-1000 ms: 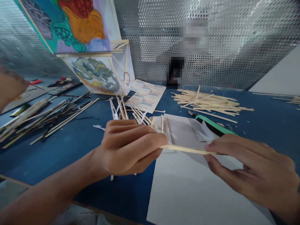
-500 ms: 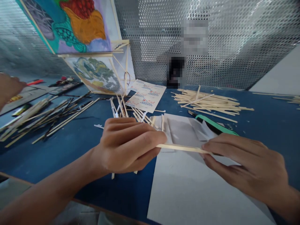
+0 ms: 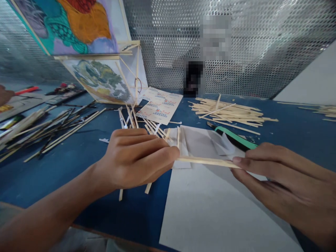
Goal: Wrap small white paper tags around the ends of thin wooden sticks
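Observation:
My left hand (image 3: 141,157) is closed, pinching the left end of a thin pale wooden stick (image 3: 207,161). My right hand (image 3: 286,189) pinches the same stick near its right end between thumb and fingers. The stick lies level above a large white board (image 3: 225,210). Just behind it are a translucent plastic sheet (image 3: 202,143) and another short stick (image 3: 178,137) standing away from me. How these parts join is hidden by my left fingers. A green and black utility knife (image 3: 236,137) lies just beyond my right hand.
A pile of wooden sticks (image 3: 228,112) lies at the back. Sandpaper (image 3: 162,105) rests beside more sticks. Painted panels (image 3: 102,80) on a stick frame stand at back left, before a perforated metal screen (image 3: 168,52). Dark-stained sticks (image 3: 60,129) and another person's hand (image 3: 5,95) are at left.
My right hand has slid right along the stick, toward its end. My left hand keeps its pinch. The whole view has shifted slightly, and the other person's hand has drawn back leftward.

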The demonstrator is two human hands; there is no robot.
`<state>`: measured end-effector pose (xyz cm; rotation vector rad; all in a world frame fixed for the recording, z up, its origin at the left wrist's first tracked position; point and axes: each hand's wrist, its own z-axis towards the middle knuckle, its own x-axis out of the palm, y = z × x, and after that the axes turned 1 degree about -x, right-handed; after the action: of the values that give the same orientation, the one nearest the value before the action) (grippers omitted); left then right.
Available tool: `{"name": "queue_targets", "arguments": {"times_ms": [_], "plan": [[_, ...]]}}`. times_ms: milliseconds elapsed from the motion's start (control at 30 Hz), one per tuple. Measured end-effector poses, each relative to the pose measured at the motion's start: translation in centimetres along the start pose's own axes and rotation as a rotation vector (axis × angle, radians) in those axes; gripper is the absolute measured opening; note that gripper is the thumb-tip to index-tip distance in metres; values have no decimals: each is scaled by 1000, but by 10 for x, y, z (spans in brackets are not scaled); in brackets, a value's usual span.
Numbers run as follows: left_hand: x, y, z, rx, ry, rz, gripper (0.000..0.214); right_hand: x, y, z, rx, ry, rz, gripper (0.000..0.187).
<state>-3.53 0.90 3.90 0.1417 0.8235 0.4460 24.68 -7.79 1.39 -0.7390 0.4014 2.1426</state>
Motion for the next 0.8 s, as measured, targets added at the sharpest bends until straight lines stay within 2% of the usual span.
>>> {"name": "queue_targets", "arguments": {"times_ms": [167, 233, 400, 533, 633, 800], "plan": [[1, -1, 3, 8, 23, -6, 17, 0, 6, -1, 56, -44, -2, 25], [1, -2, 3, -4, 25, -4, 13, -1, 7, 1, 71, -26, -21, 25], [-1, -1, 0, 2, 67, -11, 11, -1, 6, 5, 1, -22, -5, 21], [2, 2, -2, -22, 47, -20, 12, 0, 3, 4, -48, -1, -9, 14], [7, 6, -2, -138, 2, -135, 8, 3, 1, 2, -46, 32, 6, 10], [10, 12, -1, -475, -66, -523, 14, 10, -3, -3, 126, 116, 138, 5]]}}
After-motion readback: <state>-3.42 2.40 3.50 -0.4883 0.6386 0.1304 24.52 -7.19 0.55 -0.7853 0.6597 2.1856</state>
